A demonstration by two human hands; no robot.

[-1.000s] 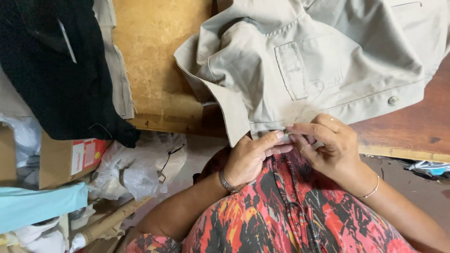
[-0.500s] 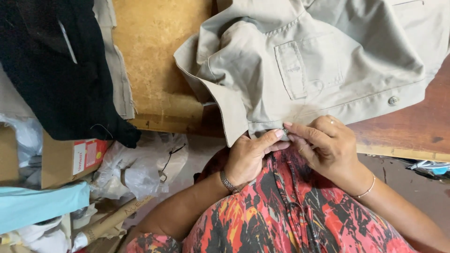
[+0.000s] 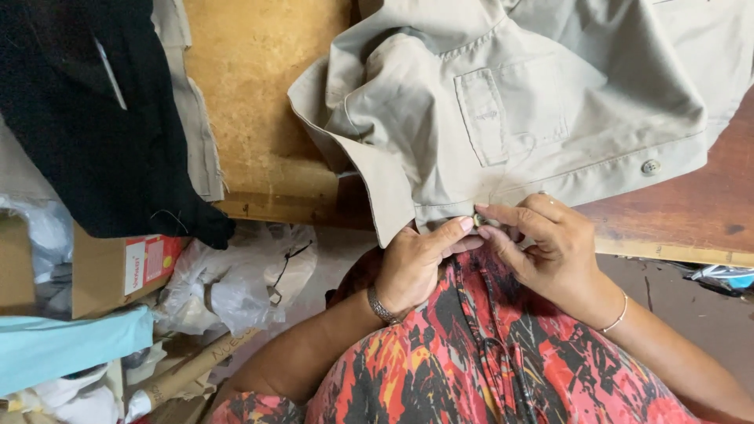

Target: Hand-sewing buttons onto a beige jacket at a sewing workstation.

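Note:
A beige shirt (image 3: pixel 518 102) with a chest pocket lies on the wooden table (image 3: pixel 259 141), its front edge hanging toward me. My left hand (image 3: pixel 416 263) pinches the shirt's lower edge between thumb and fingers. My right hand (image 3: pixel 550 251) grips the same edge right beside it, fingertips closed on a small round button (image 3: pixel 477 221). Another button (image 3: pixel 650 166) shows farther right on the shirt placket. Both hands meet at the table's front edge, above my red patterned garment.
Black cloth (image 3: pixel 102 118) and a beige strip hang at the left. Below it sit a cardboard box (image 3: pixel 118 271), white plastic bags (image 3: pixel 236 283), light blue fabric (image 3: pixel 71 345) and a cardboard tube (image 3: pixel 188 369). Dark wood tabletop (image 3: pixel 691 212) extends right.
My fingers have shifted slightly on the shirt edge; the right hand's fingertips have closed in on the button. The shirt itself has barely moved.

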